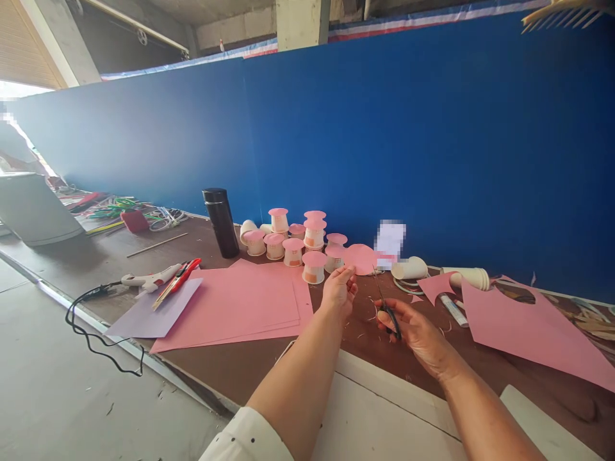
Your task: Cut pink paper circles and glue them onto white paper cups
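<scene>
My left hand pinches the lower left edge of a round pink paper disc, held up above the table. In my right hand is a pair of scissors with dark handles, its thin blades pointing up at the disc's right edge. Whether the blades touch the paper I cannot tell. Just behind my left hand stand several upturned white paper cups topped with pink discs, some of them stacked.
Pink sheets lie left, beside a lilac sheet, a red utility knife and a glue gun. A black bottle stands behind them. Right are a cut pink sheet, a glue stick and fallen cups. A blue panel closes the back.
</scene>
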Motion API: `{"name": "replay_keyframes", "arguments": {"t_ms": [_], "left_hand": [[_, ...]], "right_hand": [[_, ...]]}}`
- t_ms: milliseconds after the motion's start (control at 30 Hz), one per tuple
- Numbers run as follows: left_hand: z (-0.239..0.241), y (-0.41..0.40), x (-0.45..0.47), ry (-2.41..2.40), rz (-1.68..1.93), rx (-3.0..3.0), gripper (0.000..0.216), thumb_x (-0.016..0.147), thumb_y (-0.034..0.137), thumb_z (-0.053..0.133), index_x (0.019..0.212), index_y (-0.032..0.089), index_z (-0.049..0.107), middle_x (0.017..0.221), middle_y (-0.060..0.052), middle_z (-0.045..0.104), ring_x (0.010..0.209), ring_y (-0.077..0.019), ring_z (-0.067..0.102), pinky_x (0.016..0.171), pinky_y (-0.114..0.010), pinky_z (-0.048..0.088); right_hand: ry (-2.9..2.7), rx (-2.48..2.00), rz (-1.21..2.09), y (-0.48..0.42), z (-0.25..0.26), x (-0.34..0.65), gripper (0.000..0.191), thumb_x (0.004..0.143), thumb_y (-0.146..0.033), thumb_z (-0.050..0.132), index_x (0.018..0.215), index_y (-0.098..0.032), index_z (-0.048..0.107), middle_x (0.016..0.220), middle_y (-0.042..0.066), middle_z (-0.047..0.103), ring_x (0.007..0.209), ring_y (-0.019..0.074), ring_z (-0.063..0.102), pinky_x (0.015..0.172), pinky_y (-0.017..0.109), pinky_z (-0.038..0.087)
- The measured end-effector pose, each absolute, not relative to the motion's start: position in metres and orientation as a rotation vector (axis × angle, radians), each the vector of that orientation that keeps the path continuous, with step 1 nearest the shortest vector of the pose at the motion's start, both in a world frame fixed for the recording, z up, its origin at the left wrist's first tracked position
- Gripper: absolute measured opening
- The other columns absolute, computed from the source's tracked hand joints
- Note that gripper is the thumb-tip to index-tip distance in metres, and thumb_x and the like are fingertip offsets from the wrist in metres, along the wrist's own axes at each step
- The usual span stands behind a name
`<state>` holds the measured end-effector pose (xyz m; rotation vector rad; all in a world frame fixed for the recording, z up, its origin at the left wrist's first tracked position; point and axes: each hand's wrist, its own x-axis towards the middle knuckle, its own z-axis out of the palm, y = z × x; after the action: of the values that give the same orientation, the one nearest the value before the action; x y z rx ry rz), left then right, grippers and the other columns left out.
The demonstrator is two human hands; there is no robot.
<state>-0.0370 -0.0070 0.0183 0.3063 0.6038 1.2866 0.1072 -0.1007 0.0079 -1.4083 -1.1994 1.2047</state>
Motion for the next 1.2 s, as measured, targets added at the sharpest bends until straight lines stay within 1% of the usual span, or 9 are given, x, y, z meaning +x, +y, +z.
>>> {"name": "replay_keyframes", "arguments": {"t_ms": [200, 367, 500, 667, 867, 1067, 1200], "left_hand": [[0.014, -0.009, -0.031, 0.606, 1.266, 0.354, 0.018, 0.073, 0.012, 0.076, 0.078, 0.014, 0.059, 0.065, 0.003, 0.058, 0.054, -0.0027, 0.053, 0.052, -0.013, 0.039], [0.014, -0.011, -0.029, 0.627, 1.249, 0.378, 0.023, 0.070, 0.014, 0.081, 0.077, 0.014, 0.058, 0.067, 0.001, 0.060, 0.057, -0.0044, 0.056, 0.055, -0.014, 0.043], [0.014, -0.012, -0.028, 0.600, 1.243, 0.362, 0.022, 0.071, 0.011, 0.080, 0.076, 0.013, 0.058, 0.071, -0.001, 0.063, 0.060, -0.0059, 0.060, 0.057, -0.016, 0.046], [0.013, -0.012, -0.028, 0.601, 1.222, 0.367, 0.016, 0.074, 0.010, 0.075, 0.077, 0.013, 0.060, 0.071, -0.002, 0.064, 0.061, -0.0062, 0.060, 0.059, -0.016, 0.046], [0.010, -0.014, -0.028, 0.603, 1.211, 0.388, 0.020, 0.070, 0.013, 0.080, 0.075, 0.013, 0.061, 0.072, -0.002, 0.064, 0.063, -0.0064, 0.060, 0.059, -0.016, 0.045], [0.010, -0.014, -0.028, 0.592, 1.195, 0.394, 0.014, 0.075, 0.013, 0.075, 0.076, 0.012, 0.061, 0.070, -0.002, 0.063, 0.062, -0.0065, 0.060, 0.059, -0.017, 0.045], [0.010, -0.014, -0.027, 0.598, 1.200, 0.403, 0.017, 0.073, 0.014, 0.078, 0.076, 0.012, 0.061, 0.071, -0.002, 0.064, 0.062, -0.0062, 0.060, 0.059, -0.016, 0.045]], "right_hand": [[-1.219, -1.467, 1.161, -0.101, 0.012, 0.092, 0.058, 0.070, -0.058, 0.076, 0.115, -0.022, 0.067, 0.088, 0.005, 0.069, 0.082, 0.0197, 0.064, 0.054, 0.024, 0.040], [-1.174, -1.458, 1.107, -0.099, 0.012, 0.084, 0.061, 0.065, -0.057, 0.078, 0.113, -0.020, 0.070, 0.080, 0.003, 0.067, 0.074, 0.0196, 0.064, 0.046, 0.023, 0.037], [-1.151, -1.420, 1.088, -0.097, 0.009, 0.083, 0.062, 0.065, -0.058, 0.078, 0.113, -0.019, 0.071, 0.077, 0.003, 0.067, 0.068, 0.0182, 0.063, 0.042, 0.022, 0.035], [-1.151, -1.421, 1.084, -0.096, 0.008, 0.085, 0.061, 0.065, -0.056, 0.079, 0.113, -0.019, 0.071, 0.076, 0.003, 0.066, 0.064, 0.0166, 0.061, 0.043, 0.023, 0.034], [-1.141, -1.440, 1.066, -0.097, 0.010, 0.084, 0.061, 0.066, -0.057, 0.078, 0.114, -0.020, 0.071, 0.076, 0.003, 0.068, 0.065, 0.0172, 0.062, 0.043, 0.023, 0.032], [-1.116, -1.434, 1.077, -0.096, 0.010, 0.084, 0.059, 0.065, -0.057, 0.078, 0.111, -0.020, 0.072, 0.073, 0.002, 0.066, 0.061, 0.0155, 0.060, 0.042, 0.022, 0.030], [-1.115, -1.429, 1.094, -0.095, 0.008, 0.085, 0.058, 0.067, -0.057, 0.078, 0.112, -0.020, 0.072, 0.073, 0.002, 0.067, 0.061, 0.0137, 0.059, 0.042, 0.021, 0.030]]}}
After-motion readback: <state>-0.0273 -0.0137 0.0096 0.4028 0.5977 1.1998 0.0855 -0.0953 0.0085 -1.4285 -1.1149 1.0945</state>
